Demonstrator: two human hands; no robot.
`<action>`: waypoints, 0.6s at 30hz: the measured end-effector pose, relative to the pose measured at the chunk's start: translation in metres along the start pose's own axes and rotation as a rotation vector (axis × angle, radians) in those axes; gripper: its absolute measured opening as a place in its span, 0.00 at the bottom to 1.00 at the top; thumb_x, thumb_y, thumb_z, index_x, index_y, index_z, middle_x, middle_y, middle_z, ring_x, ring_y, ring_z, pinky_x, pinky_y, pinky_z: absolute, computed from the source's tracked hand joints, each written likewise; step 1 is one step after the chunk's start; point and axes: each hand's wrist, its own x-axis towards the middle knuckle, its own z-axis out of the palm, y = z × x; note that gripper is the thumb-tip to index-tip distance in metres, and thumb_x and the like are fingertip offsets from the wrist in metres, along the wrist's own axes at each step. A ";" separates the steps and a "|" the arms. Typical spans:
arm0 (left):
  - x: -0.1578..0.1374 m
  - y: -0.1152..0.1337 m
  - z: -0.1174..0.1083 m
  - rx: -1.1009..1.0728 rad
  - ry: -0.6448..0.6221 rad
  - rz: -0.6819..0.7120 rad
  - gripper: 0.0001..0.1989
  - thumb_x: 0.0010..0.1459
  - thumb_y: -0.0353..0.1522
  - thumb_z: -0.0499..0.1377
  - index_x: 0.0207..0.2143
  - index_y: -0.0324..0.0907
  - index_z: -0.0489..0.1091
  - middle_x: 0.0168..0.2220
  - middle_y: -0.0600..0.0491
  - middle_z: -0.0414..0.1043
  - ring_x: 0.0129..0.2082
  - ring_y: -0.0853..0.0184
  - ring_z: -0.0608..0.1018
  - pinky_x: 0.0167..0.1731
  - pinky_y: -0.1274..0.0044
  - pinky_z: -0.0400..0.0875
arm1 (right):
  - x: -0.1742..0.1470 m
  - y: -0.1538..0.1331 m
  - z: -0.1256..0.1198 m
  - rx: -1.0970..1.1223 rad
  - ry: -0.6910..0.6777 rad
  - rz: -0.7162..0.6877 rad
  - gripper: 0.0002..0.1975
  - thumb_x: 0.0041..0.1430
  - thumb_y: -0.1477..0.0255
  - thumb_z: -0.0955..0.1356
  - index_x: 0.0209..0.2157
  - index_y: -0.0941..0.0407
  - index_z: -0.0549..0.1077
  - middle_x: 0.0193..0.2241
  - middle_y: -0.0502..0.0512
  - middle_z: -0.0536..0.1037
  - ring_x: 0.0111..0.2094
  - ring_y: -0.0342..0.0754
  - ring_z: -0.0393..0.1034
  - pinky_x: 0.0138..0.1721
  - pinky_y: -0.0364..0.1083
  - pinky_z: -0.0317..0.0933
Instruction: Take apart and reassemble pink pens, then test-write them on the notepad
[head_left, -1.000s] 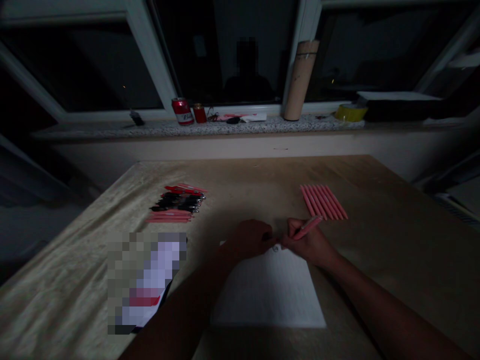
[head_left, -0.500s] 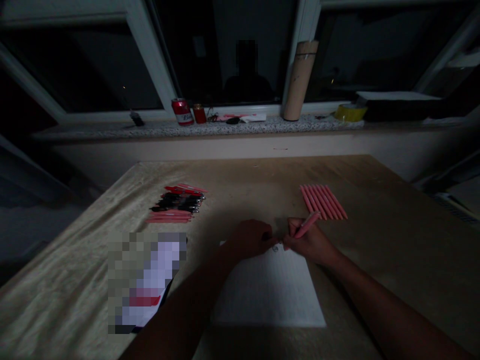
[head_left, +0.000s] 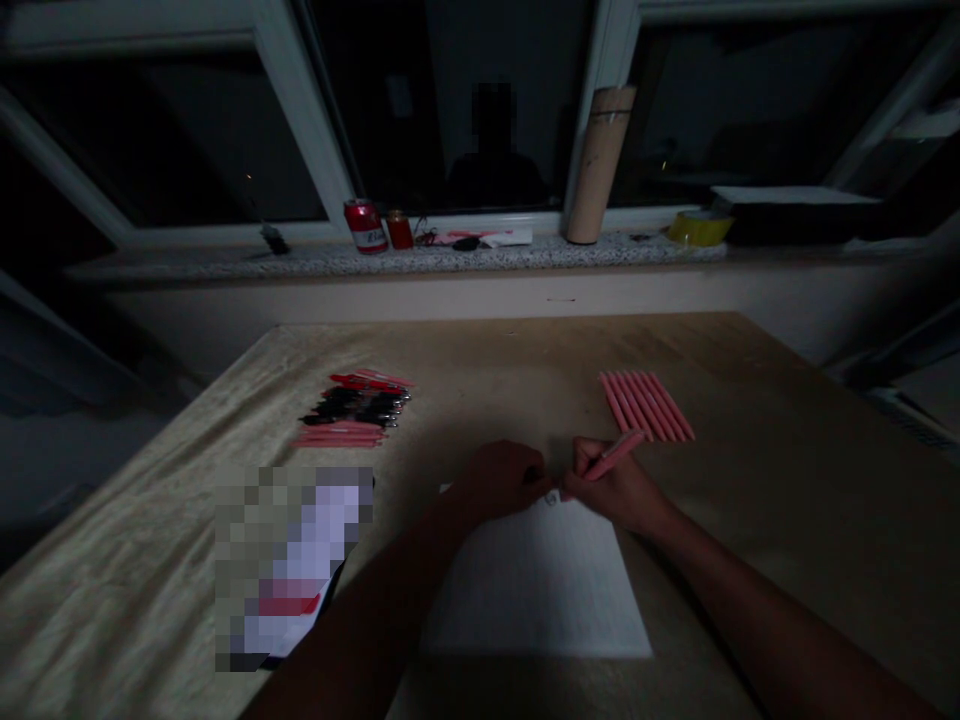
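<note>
My right hand (head_left: 611, 490) is closed around a pink pen (head_left: 616, 453), its tip hidden by the fingers near the top edge of a white sheet of paper (head_left: 540, 590). A small dark round scribble (head_left: 553, 497) shows on the sheet between the hands. Fingers curled, my left hand (head_left: 506, 478) rests on the top left part of the paper and holds it down. Beyond my right hand lies a neat row of pink pens (head_left: 646, 405). On the left is a group of black pens (head_left: 358, 405) with red and pink ones alongside.
A device with a lit, blurred-out screen (head_left: 319, 545) lies left of my left forearm on the cloth-covered table (head_left: 480, 370). Along the windowsill (head_left: 285, 262) stand a red can (head_left: 365, 226), a small red jar (head_left: 399, 229), a cardboard tube (head_left: 600, 165) and yellow tape (head_left: 699, 229).
My right hand has shifted very slightly left, and the pen leans a little lower to the right. My left hand and the paper stay in place.
</note>
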 end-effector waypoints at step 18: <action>0.000 -0.001 0.001 -0.014 -0.006 0.005 0.16 0.57 0.41 0.53 0.29 0.40 0.73 0.25 0.53 0.71 0.25 0.70 0.70 0.27 0.79 0.59 | 0.001 -0.001 -0.002 -0.007 -0.028 -0.021 0.12 0.48 0.74 0.64 0.18 0.54 0.56 0.15 0.45 0.62 0.18 0.39 0.58 0.18 0.39 0.50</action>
